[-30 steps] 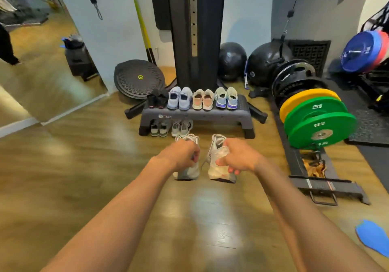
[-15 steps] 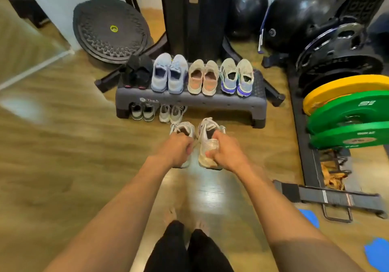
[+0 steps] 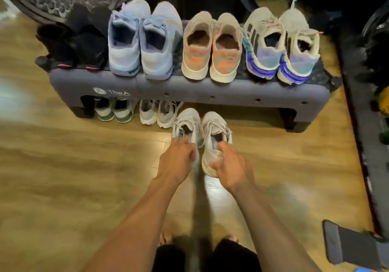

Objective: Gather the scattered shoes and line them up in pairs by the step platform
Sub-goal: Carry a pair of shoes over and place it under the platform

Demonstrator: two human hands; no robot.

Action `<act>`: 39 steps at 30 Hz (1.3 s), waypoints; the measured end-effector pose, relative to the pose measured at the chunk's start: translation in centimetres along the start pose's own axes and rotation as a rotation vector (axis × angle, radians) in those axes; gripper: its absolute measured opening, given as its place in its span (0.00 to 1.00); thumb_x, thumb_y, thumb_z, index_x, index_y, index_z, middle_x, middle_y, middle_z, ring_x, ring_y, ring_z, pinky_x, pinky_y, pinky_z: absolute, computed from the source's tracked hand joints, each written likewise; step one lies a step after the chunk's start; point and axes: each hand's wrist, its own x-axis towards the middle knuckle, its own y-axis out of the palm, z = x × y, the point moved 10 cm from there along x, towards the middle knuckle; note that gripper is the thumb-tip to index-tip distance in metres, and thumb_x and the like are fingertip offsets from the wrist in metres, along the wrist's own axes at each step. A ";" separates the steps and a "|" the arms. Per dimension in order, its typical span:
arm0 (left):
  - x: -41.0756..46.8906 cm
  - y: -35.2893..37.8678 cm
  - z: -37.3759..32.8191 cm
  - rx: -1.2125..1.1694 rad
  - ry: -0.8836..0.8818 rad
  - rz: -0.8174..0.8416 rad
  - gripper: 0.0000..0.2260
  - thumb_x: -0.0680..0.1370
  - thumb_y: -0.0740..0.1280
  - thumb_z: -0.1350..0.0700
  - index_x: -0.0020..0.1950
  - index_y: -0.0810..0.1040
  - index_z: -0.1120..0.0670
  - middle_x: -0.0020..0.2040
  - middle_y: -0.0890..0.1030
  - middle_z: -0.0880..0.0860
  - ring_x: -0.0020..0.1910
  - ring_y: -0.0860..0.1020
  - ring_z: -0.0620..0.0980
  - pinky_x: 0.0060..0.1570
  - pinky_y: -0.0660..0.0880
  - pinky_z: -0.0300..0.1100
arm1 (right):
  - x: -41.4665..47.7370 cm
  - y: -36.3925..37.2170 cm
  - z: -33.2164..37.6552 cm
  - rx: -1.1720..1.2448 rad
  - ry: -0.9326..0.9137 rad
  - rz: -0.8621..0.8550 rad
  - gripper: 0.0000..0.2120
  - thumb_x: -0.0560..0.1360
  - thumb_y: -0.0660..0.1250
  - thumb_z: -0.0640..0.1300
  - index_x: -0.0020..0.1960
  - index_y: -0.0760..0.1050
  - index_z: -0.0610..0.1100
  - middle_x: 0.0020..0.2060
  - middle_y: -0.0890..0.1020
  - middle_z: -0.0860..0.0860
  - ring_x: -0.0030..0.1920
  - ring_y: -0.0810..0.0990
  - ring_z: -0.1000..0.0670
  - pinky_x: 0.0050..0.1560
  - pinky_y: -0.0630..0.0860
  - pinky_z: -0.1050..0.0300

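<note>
Holding white sneakers (image 3: 213,124) by heels, mesh greyed, laces loose

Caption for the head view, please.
Left hand and right hand hold the white shoe pair in front of the step platform.

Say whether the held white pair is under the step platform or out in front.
Out in front: both white shoes are ahead of the step platform, heels gripped by the left hand and right hand.

Reaches forward and down with both bare arms (image 3: 145,219), forearms converging. Grips the heel of one shoe (image 3: 186,122) with curled left hand (image 3: 177,160), knuckles up; holds the other shoe (image 3: 212,127) with right hand (image 3: 230,166), fingers inside, thumb on the heel.
</note>
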 end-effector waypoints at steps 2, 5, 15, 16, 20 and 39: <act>2.3 4.4 2.4 -0.041 -0.010 -0.070 0.10 0.69 0.66 0.68 0.37 0.75 0.53 0.43 0.73 0.49 0.46 0.69 0.49 0.40 0.74 0.50 | 3.9 3.6 -1.9 -0.001 0.009 -0.022 0.11 0.76 0.67 0.48 0.52 0.65 0.56 0.50 0.75 0.54 0.47 0.76 0.47 0.44 0.71 0.53; 5.7 10.3 5.4 -0.010 -0.012 -0.123 0.10 0.68 0.66 0.69 0.36 0.74 0.53 0.42 0.73 0.49 0.47 0.69 0.50 0.37 0.73 0.49 | 8.9 8.1 -3.9 0.011 -0.027 -0.078 0.11 0.76 0.66 0.46 0.50 0.63 0.55 0.47 0.74 0.54 0.43 0.74 0.48 0.42 0.68 0.54; 16.4 17.1 11.2 0.149 0.149 -0.144 0.07 0.74 0.63 0.65 0.44 0.74 0.53 0.49 0.74 0.50 0.53 0.68 0.50 0.45 0.70 0.44 | 22.7 14.0 -6.8 -0.057 -0.156 -0.179 0.13 0.73 0.67 0.40 0.49 0.65 0.54 0.48 0.76 0.52 0.45 0.77 0.45 0.45 0.76 0.47; 17.0 17.8 11.1 0.134 0.155 -0.154 0.07 0.74 0.63 0.65 0.44 0.75 0.53 0.49 0.74 0.51 0.53 0.68 0.50 0.45 0.70 0.44 | 23.6 14.6 -7.3 -0.073 -0.159 -0.177 0.13 0.73 0.68 0.41 0.48 0.65 0.54 0.48 0.76 0.52 0.44 0.77 0.45 0.45 0.76 0.47; 18.7 19.7 11.3 0.103 0.183 -0.191 0.08 0.72 0.62 0.65 0.42 0.71 0.52 0.47 0.74 0.51 0.52 0.69 0.51 0.41 0.67 0.42 | 26.8 14.9 -9.0 -0.125 -0.178 -0.218 0.14 0.72 0.70 0.44 0.47 0.65 0.55 0.47 0.75 0.52 0.44 0.77 0.45 0.42 0.74 0.51; 23.5 18.6 14.4 0.050 -0.163 -0.157 0.11 0.73 0.62 0.67 0.47 0.78 0.52 0.56 0.77 0.53 0.60 0.68 0.54 0.57 0.70 0.47 | 30.4 17.5 -7.4 -0.147 -0.078 -0.068 0.22 0.76 0.64 0.35 0.68 0.64 0.44 0.64 0.69 0.44 0.59 0.74 0.40 0.57 0.72 0.46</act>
